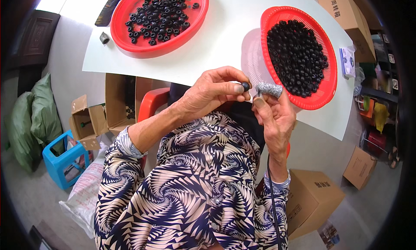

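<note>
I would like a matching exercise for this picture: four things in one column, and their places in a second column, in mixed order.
Things:
1. small black ring
2. grey wrapped tool
3. red round tray
4. blue stool

Places:
A. floor, at the person's left
B. in the right hand
C. far left of the table
D. between the left hand's fingertips

Pairs: 1-D, 2-B, 3-C, 4-A

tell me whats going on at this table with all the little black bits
A person sits at a white table. The left hand pinches one small black ring-shaped piece between its fingers, close to a tool with a silvery wrapped grip held in the right hand. A thin dark cord trails down from that hand. A red basket to the right is heaped with the same black pieces, and a red tray on the left holds a looser scatter of them.
</note>
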Motion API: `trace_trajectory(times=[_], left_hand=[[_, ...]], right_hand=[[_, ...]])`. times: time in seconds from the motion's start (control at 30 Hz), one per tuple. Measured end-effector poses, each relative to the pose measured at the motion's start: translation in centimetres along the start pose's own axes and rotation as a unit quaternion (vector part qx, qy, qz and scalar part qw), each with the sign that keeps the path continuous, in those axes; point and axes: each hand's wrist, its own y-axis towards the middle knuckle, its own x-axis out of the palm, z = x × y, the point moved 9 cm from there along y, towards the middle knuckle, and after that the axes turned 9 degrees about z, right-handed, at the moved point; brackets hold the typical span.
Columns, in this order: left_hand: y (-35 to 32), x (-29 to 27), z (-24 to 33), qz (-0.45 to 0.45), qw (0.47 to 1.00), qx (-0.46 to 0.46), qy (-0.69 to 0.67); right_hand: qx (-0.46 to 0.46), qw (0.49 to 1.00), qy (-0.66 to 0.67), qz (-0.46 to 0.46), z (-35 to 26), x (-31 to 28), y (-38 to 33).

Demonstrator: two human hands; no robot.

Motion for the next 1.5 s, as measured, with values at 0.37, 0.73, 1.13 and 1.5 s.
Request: trace_trajectory(times=[0.37, 0.73, 1.13, 1.5], left_hand=[[-0.2, 0.1, 0.6, -0.021, 0.999, 0.023, 0.023], [0.0, -0.5, 0.4, 0.014, 0.996, 0.031, 0.078], [-0.2, -0.3, 0.5, 0.027, 0.992, 0.035, 0.118], [0.0, -0.7, 4.0, 0.054, 0.973, 0.129, 0.181]], right_hand=[[-0.008, 0.999, -0.039, -0.017, 0.5, -0.5, -0.5], [-0.012, 0.999, -0.047, -0.023, 1.2, -0.7, -0.3], [0.001, 0.999, -0.031, -0.029, 1.1, -0.2, -0.1], [0.008, 0.998, -0.060, -0.021, 1.3, -0.4, 0.0]])
